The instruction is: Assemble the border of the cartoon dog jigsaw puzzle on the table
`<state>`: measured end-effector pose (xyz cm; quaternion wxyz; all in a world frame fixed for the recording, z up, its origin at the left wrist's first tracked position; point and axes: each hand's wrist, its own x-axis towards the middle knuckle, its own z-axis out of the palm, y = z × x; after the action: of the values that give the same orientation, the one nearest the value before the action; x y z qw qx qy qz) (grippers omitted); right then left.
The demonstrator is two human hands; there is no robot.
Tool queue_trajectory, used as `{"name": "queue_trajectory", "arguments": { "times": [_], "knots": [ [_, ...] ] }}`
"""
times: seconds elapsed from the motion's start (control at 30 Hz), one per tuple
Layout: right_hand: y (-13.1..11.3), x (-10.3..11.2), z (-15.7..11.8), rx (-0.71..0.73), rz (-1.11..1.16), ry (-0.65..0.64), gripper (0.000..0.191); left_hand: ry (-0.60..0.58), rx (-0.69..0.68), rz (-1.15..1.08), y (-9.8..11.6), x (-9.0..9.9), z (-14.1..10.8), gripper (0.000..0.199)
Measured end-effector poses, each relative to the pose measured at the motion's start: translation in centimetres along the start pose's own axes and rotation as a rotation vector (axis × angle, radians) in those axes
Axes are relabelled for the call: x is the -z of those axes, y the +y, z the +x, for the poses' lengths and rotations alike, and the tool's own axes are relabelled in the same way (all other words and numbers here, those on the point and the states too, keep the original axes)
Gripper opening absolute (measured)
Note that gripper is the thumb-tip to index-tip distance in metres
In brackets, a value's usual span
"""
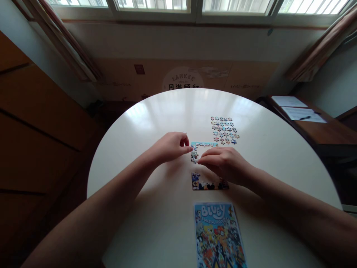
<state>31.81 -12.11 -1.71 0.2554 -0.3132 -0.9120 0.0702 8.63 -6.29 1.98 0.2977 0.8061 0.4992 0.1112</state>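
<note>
My left hand (174, 146) is at the left side of a partly joined jigsaw border (205, 144). Its fingers are bent, a gap shows between thumb and forefinger, and a fingertip touches the border's left edge. My right hand (223, 160) reaches in from the right, finger and thumb pinched at a puzzle piece (195, 161) at the lower end of the left strip. This hand covers the border's right side. Just below, a separate joined bottom section (208, 186) with dark pieces lies apart from the upper part, its right end partly under the hand's shadow.
Loose puzzle pieces (223, 129) lie in rows beyond my right hand. A colourful Bluey picture sheet (219, 236) lies near me on the round white table (156, 115). Papers (302, 114) and a pen (305, 118) rest on a brown desk (334, 130) at right.
</note>
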Motion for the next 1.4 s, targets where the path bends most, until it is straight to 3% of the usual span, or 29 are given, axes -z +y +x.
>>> {"name": "queue_trajectory", "arguments": {
  "times": [0.73, 1.13, 1.4],
  "knots": [
    [-1.1, -0.4, 0.7, -0.021, -0.117, -0.132, 0.022, -0.033, -0.015, 0.054, 0.3, -1.1, -0.3, 0.023],
    [0.1, 0.5, 0.1, -0.085, -0.167, -0.034, 0.025, -0.082, -0.042, 0.042, 0.1, -0.6, -0.5, 0.031],
    [-0.5, 0.2, 0.1, -0.063, -0.108, -0.076, 0.024, -0.094, -0.016, 0.127, 0.4, -0.8, -0.6, 0.036]
  ]
}}
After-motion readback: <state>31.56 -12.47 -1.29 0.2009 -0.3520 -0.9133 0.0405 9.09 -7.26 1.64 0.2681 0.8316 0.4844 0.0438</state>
